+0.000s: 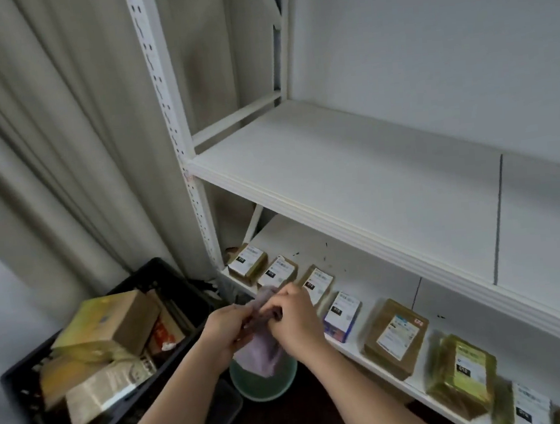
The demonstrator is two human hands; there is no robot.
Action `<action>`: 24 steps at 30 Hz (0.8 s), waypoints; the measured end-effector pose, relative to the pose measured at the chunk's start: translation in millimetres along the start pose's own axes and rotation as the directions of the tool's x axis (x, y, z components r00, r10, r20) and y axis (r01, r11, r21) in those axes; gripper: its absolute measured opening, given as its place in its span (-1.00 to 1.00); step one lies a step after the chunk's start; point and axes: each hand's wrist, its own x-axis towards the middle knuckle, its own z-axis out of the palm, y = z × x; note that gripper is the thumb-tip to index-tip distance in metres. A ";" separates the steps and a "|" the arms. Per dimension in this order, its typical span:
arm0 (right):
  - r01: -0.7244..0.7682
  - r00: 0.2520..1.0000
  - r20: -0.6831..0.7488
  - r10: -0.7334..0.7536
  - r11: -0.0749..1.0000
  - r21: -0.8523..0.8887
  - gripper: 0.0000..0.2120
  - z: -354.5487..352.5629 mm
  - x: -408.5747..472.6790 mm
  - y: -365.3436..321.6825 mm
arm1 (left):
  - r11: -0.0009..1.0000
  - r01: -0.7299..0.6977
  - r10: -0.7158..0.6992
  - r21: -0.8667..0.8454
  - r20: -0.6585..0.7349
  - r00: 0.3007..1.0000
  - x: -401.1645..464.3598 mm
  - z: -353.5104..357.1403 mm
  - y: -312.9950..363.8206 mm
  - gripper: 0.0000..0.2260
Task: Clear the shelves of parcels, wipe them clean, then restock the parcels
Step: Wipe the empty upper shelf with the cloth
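Dim, flat indoor light with a grey-green cast, soft shadow under the upper shelf [354, 184] across the lower shelf [374, 281], no glare, overall softness, parcels [395, 335] smeared toward the right edge, wide-angle bending of the upright [174, 126], corners blurred.

Matt white painted metal is being shown on the shelf [353, 174] and its perforated upright [176, 146]. A soft lilac cloth [261, 350] is being gripped. Brown cardboard parcels [395, 335] with paper labels, one glossy yellow-taped, are being displayed beside a black plastic crate [161, 274].
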 end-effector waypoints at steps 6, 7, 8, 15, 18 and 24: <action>-0.061 0.994 0.090 0.059 0.998 0.028 -0.81 19.4 14.6 1.7 | 0.999 0.044 -0.046 -0.032 -0.048 0.998 16.5 -26.2 -16.3 -0.82; -0.078 0.992 0.101 0.074 0.996 0.034 -0.82 23.5 18.3 3.2 | 0.998 0.047 -0.048 -0.034 -0.049 0.998 19.9 -27.8 -17.7 -0.80; -0.094 0.990 0.111 0.088 0.994 0.051 -0.83 28.0 23.2 4.8 | 0.998 0.047 -0.049 -0.037 -0.051 0.998 23.8 -29.3 -18.7 -0.78; -0.245 0.938 0.251 0.240 0.970 -0.012 -0.87 69.7 63.4 28.1 | 0.994 0.071 -0.086 -0.079 -0.215 0.973 58.2 -45.6 -18.3 -0.89; -0.328 0.882 0.340 0.326 0.943 -0.052 -0.84 90.1 75.9 41.9 | 0.995 0.077 -0.090 -0.059 -0.279 0.956 72.7 -58.2 -21.6 -0.88; -0.488 0.773 0.428 0.469 0.870 -0.070 -0.87 127.5 100.6 72.3 | 0.995 0.104 -0.091 0.012 -0.391 0.916 100.2 -81.0 -28.8 -0.72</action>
